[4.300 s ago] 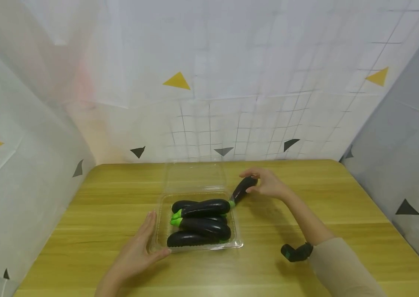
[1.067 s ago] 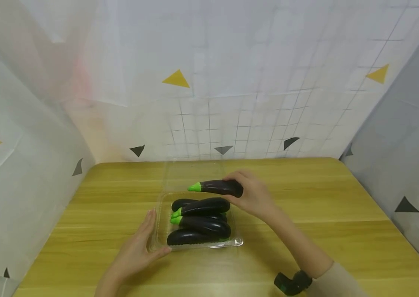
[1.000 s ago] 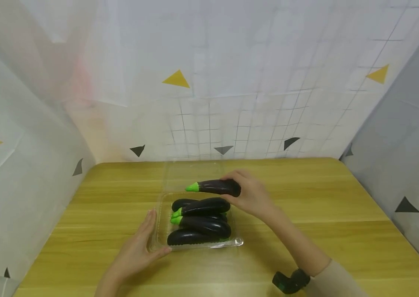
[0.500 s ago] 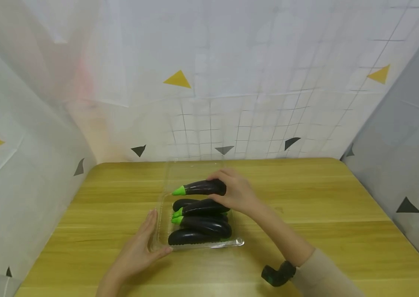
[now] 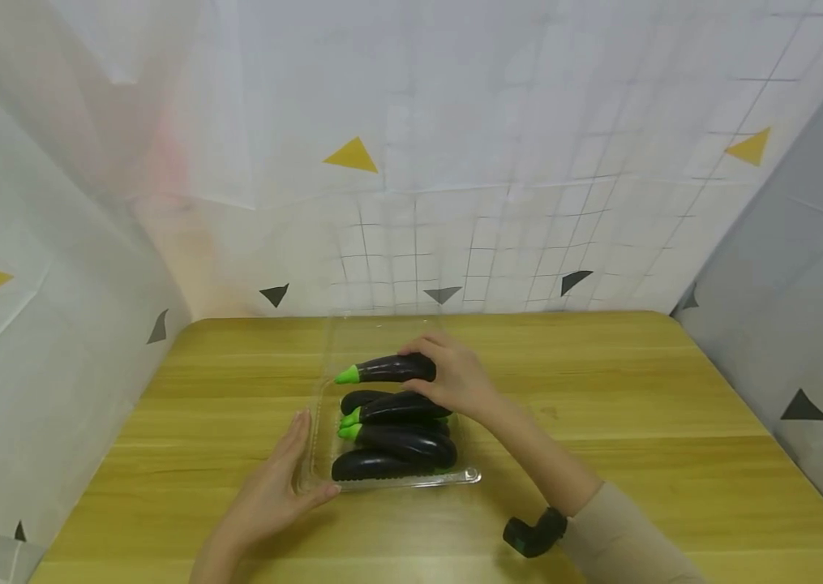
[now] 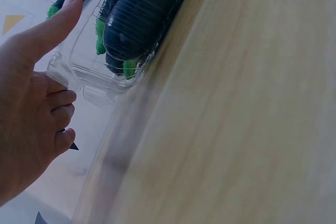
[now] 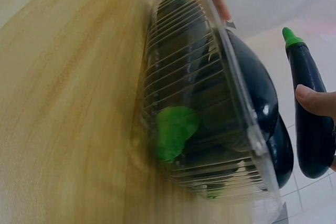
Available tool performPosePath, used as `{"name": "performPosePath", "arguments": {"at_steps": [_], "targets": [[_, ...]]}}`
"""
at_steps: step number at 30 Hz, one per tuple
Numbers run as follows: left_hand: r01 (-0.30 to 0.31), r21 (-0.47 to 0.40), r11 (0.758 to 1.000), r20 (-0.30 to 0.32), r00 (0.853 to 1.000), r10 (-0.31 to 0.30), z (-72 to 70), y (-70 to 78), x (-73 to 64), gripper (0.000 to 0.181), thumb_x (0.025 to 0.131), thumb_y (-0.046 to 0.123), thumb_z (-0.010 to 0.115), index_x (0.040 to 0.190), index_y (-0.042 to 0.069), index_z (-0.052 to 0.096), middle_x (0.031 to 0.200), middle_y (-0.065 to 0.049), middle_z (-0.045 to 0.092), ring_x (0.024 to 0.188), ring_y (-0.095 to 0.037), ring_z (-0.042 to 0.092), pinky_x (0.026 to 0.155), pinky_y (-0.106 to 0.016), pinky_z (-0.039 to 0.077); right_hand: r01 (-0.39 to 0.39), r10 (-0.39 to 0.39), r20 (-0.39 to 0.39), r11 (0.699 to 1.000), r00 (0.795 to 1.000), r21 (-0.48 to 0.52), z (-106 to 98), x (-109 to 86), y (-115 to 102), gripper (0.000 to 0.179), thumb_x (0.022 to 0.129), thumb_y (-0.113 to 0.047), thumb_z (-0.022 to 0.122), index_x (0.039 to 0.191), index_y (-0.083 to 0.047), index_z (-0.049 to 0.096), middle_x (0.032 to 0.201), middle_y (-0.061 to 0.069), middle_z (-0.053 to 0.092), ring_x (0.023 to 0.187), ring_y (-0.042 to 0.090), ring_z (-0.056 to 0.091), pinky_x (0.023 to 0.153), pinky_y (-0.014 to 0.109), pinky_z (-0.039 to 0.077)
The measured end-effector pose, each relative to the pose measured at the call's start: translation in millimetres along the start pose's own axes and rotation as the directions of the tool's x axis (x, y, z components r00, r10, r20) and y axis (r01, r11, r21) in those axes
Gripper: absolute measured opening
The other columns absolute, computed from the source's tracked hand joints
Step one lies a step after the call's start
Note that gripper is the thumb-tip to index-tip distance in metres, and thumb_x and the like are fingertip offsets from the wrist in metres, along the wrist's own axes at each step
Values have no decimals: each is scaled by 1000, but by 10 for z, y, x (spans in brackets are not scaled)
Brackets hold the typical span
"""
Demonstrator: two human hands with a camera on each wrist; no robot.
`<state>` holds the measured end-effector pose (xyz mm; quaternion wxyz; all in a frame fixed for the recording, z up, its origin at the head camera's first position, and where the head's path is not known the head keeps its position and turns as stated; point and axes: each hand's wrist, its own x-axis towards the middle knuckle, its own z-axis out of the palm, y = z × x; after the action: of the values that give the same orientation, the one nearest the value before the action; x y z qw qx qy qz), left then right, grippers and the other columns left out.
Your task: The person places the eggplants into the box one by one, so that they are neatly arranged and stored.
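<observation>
In the head view a clear plastic container (image 5: 418, 484) stands on the table with several dark eggplants (image 5: 404, 444) with green caps piled inside. My left hand (image 5: 268, 487) holds its near left corner, thumb at the front rim and fingers along the left side; the left wrist view shows those fingers (image 6: 64, 113) curled by the corner. Between thumb and fingers, my right hand (image 5: 458, 381) grips the thick end of another eggplant (image 5: 385, 369). That eggplant hovers over the container's back edge, green cap pointing left, and in the right wrist view it is apart from the pile.
The container's clear lid (image 5: 382, 328) stands open at the back. A wood-grain table (image 5: 623, 389) lies beneath, with white sheets (image 5: 528, 146) marked with yellow and black shapes behind and at both sides. A black device (image 5: 535, 533) sits at my right wrist.
My right hand has picked up the eggplant from right of the container, turned its green cap to the left and carried it left over the back edge. My left hand keeps its place.
</observation>
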<state>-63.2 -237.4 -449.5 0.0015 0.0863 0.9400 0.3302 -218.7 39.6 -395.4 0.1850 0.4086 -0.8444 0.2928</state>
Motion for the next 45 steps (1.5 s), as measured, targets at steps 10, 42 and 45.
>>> {"name": "performPosePath", "arguments": {"at_steps": [10,42,45], "targets": [[-11,18,1000,-10,1000,11,0,-8,8,108,81,62,66,155,8,9,160,-13,7,144,-34,14,109,-59,24,-81,81,52,997,995,2,100,-14,75,45,70,-23,88,109,-13,67,107,0,65,100,20,62,79,37,54],[-15,19,1000,-11,1000,16,-1,-7,7,109,80,63,65,155,7,10,160,-13,9,144,-33,13,109,-59,23,-241,270,-49,918,962,316,27,-114,388,42,74,-17,85,110,-4,68,106,9,70,98,26,65,87,39,53],[-20,20,1000,-10,1000,20,5,-12,6,108,80,62,65,155,6,10,160,-14,8,145,-33,12,109,-59,23,-229,259,-54,920,964,319,15,-120,462,43,73,-16,86,110,-3,67,105,9,70,97,25,65,86,40,54]]}}
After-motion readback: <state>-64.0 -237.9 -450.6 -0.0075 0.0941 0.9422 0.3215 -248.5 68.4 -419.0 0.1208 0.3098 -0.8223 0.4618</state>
